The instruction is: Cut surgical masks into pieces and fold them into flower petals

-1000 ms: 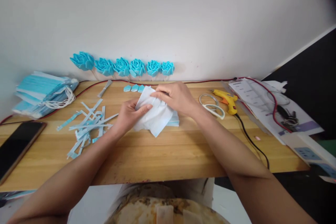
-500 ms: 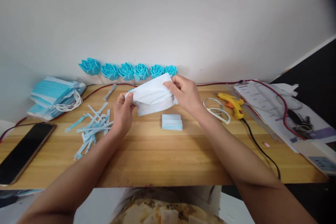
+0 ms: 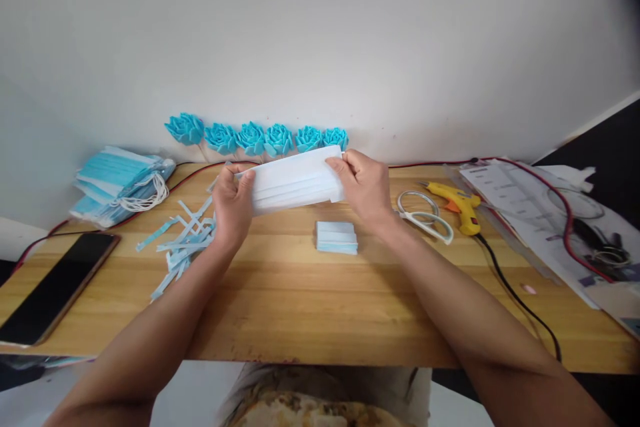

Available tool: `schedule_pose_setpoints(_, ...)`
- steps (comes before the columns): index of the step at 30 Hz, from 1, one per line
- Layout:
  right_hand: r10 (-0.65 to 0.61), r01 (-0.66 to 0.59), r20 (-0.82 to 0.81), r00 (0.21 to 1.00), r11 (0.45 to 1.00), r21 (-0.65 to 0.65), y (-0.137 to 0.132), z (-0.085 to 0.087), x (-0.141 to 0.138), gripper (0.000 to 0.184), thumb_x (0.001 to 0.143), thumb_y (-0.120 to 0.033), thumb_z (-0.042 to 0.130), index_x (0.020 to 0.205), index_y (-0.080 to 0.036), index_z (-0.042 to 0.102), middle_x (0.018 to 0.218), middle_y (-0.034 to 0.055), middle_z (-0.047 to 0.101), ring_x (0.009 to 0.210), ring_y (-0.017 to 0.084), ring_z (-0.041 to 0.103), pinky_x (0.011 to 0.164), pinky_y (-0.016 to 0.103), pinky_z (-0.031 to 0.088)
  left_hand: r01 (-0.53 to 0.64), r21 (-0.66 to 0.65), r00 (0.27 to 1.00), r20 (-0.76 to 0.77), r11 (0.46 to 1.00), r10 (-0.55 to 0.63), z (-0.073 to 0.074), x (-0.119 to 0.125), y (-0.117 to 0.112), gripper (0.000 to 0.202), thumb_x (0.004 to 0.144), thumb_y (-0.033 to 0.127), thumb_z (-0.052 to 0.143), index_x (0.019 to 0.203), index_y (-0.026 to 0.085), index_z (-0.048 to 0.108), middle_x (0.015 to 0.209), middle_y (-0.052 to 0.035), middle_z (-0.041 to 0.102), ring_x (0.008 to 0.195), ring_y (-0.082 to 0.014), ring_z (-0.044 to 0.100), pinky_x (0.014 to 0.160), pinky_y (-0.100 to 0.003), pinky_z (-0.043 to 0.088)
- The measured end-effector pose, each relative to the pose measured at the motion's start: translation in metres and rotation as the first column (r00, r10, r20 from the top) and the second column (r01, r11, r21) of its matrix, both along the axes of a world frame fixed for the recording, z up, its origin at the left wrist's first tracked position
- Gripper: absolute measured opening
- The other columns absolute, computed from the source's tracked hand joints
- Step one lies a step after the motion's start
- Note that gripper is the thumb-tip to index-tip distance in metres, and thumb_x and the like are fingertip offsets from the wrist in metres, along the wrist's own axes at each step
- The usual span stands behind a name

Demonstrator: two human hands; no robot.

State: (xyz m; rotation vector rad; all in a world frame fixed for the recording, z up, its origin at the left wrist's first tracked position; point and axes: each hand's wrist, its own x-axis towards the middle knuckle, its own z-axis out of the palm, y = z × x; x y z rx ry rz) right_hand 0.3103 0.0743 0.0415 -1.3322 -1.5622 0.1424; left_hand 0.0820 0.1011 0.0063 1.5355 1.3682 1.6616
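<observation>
A white pleated mask sheet [image 3: 295, 180] is stretched flat between my two hands above the wooden table [image 3: 310, 300]. My left hand [image 3: 233, 203] pinches its left end, and my right hand [image 3: 365, 188] pinches its right end. Both hands are closed on the sheet. Just below it on the table lies a small stack of folded blue pieces [image 3: 336, 237]. A heap of cut blue strips [image 3: 185, 243] lies right beside my left hand.
Several blue fabric roses [image 3: 255, 137] lean on the wall behind. A pile of blue masks [image 3: 120, 183] sits far left, a black phone [image 3: 57, 287] near the left edge. Scissors [image 3: 425, 213], a yellow glue gun [image 3: 457, 203] with cord, and papers [image 3: 540, 213] lie right.
The sheet was lifted off the table and off the folded blue stack, then pulled out flat between my hands. The camera view shifted slightly.
</observation>
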Motion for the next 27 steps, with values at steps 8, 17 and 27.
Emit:
schedule_pose_setpoints(8,0.008,-0.008,-0.023,1.000,1.000,0.023,-0.001,0.003,-0.001,0.047,0.092,-0.043,0.059,0.060,-0.022,0.031,0.057,-0.0063,0.028,0.058,0.010,0.024,0.057,0.028,0.023,0.059,-0.049,0.996,0.071,0.997,-0.056,0.011,0.001,-0.013,0.018,0.090,0.038,0.061,0.090,0.020,0.058,0.085,-0.0001,0.061,0.082,-0.0156,0.054,0.076,-0.025,0.043)
schedule_pose_setpoints(17,-0.027,0.028,-0.105,0.994,1.000,0.011,0.001,0.008,0.009,0.047,0.091,-0.045,0.058,0.061,-0.022,0.031,0.058,-0.0060,0.025,0.058,0.010,0.025,0.056,0.027,0.022,0.597,-0.247,0.730,0.561,0.763,-0.390,0.000,0.010,-0.016,0.050,0.064,0.056,0.086,0.087,0.017,0.065,0.069,0.0015,0.054,0.053,-0.0091,0.041,0.045,-0.023,0.033)
schedule_pose_setpoints(27,-0.024,0.024,0.009,1.000,0.999,-0.045,0.002,0.003,0.008,0.045,0.093,-0.047,0.053,0.063,-0.023,0.029,0.059,-0.0055,0.026,0.058,0.011,0.025,0.057,0.028,0.022,0.418,-0.258,0.906,0.195,0.871,-0.377,0.008,0.017,-0.028,0.043,0.076,0.048,0.076,0.056,0.018,0.053,0.049,0.0011,0.048,0.047,-0.0088,0.041,0.046,-0.023,0.032)
